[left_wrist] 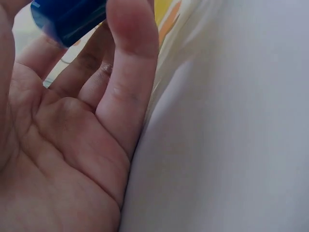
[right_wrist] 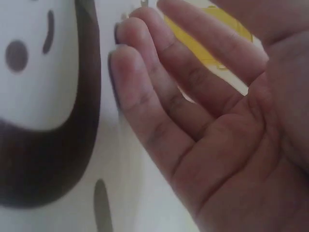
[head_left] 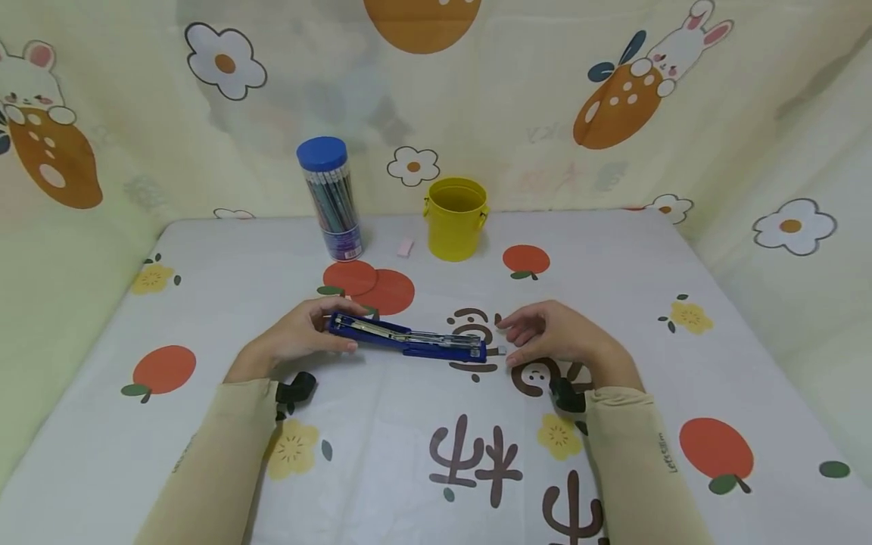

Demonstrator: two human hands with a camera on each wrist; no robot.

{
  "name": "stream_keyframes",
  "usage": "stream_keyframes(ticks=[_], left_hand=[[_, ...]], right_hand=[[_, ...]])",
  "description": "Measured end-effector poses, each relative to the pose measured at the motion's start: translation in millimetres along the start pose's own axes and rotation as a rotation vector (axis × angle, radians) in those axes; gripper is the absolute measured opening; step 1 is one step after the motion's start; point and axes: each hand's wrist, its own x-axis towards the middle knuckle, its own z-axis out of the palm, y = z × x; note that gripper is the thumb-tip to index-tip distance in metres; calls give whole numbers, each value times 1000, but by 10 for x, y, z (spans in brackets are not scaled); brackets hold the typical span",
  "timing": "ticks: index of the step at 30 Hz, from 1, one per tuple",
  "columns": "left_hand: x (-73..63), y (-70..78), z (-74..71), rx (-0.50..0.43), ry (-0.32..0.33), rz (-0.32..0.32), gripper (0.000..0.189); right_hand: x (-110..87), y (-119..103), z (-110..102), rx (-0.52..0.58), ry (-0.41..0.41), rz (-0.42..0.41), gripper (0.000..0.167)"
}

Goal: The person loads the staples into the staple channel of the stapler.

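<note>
A dark blue stapler (head_left: 409,338) lies opened out flat in the head view, its metal inner parts showing. My left hand (head_left: 306,329) grips its left end between thumb and fingers. In the left wrist view, the stapler's rounded blue end (left_wrist: 72,19) shows above the palm. A small metal piece (head_left: 500,350) juts from the right end of the stapler. Just beside that piece is my right hand (head_left: 559,337), its fingers loosely bent and holding nothing. The right wrist view shows the bare palm and relaxed fingers (right_wrist: 140,92) at the tablecloth.
At the back stands a clear jar of pencils (head_left: 334,200) with a blue lid. A yellow bucket (head_left: 455,227) is to its right, and a small pink eraser (head_left: 405,247) lies between them. The patterned cloth (head_left: 361,469) covers the table; printed curtains hang behind and at both sides.
</note>
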Motion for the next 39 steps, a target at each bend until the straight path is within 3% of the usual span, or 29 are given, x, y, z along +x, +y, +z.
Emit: stream_keyframes(ticks=[6, 15, 22, 39], left_hand=[[-36, -43, -35, -55, 1, -10, 53], [-7, -47, 5, -89, -2, -3, 49], [-5, -48, -18, -71, 7, -30, 49], [-19, -27, -12, -88, 38, -93, 49]], right_hand=[[19, 10, 13, 7, 5, -28, 47], [27, 16, 31, -64, 18, -4, 30], [34, -3, 65, -84, 40, 5, 20], [50, -21, 73, -97, 34, 11, 16]])
